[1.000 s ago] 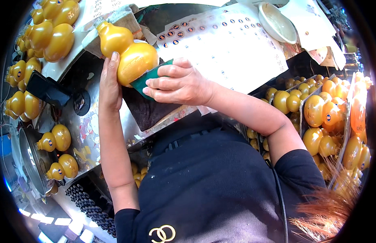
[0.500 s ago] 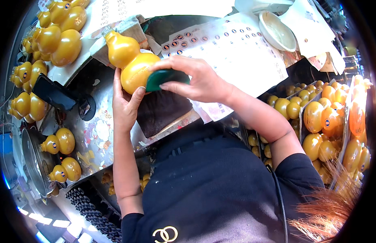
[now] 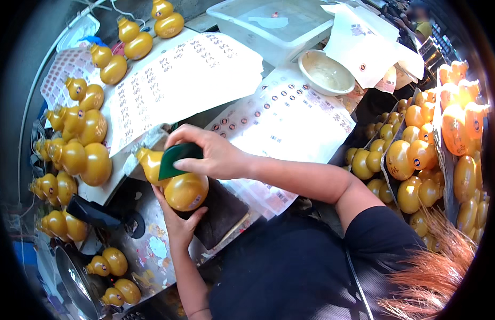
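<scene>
A glossy yellow gourd-shaped bottle (image 3: 187, 191) lies tilted at the near edge of the workbench, its neck toward the far left. My left hand (image 3: 178, 224) cradles the lower bulb from beneath, thumb along its side. In my right hand (image 3: 220, 153) is a flat green scraper (image 3: 175, 159), pinched between thumb and fingers, its edge against the upper bulb near the waist. A small printed label shows on the lower bulb. Beside the bottle lies a dark brown pad (image 3: 220, 216).
Printed decal sheets (image 3: 178, 80) spread across the bench, with a white bowl (image 3: 327, 72) and clear plastic tub (image 3: 268, 32) behind. Gourd bottles (image 3: 92, 160) line the left; a phone (image 3: 92, 210) stands near them. More gourds (image 3: 402, 160) fill dividers at right.
My right hand has carried the scraper from the lower bulb to the upper bulb. The lower bulb's small label has come into sight. The whole view has shifted, showing more of the far bench.
</scene>
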Motion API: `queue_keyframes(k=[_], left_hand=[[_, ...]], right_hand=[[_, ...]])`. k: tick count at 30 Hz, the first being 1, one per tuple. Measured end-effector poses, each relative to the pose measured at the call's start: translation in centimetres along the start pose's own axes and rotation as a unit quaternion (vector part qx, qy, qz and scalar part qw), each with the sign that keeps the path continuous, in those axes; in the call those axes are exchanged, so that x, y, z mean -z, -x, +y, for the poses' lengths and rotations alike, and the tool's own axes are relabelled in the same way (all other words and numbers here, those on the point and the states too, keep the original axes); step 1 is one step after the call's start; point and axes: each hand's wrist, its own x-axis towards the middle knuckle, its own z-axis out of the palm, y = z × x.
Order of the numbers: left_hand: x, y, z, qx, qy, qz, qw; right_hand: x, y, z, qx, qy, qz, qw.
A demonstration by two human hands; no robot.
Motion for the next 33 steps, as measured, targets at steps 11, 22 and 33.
queue_keyframes(k=[11,22,33], left_hand=[[-1.2,1.2,0.2,-0.193,-0.228,0.165,0.94],[-1.6,1.2,-0.7,-0.115,-0.174,0.163,0.964],[-1.2,0.8,-1.0,-0.139,-0.16,0.152,0.965]], right_hand=[[12.4,-6.9,2.1,-0.044,0.508,0.116,0.852],[10.8,-3.0,2.9,0.075,0.452,-0.012,0.889],[6.4,-1.9,6.7,-0.288,-0.217,0.253,0.898]])
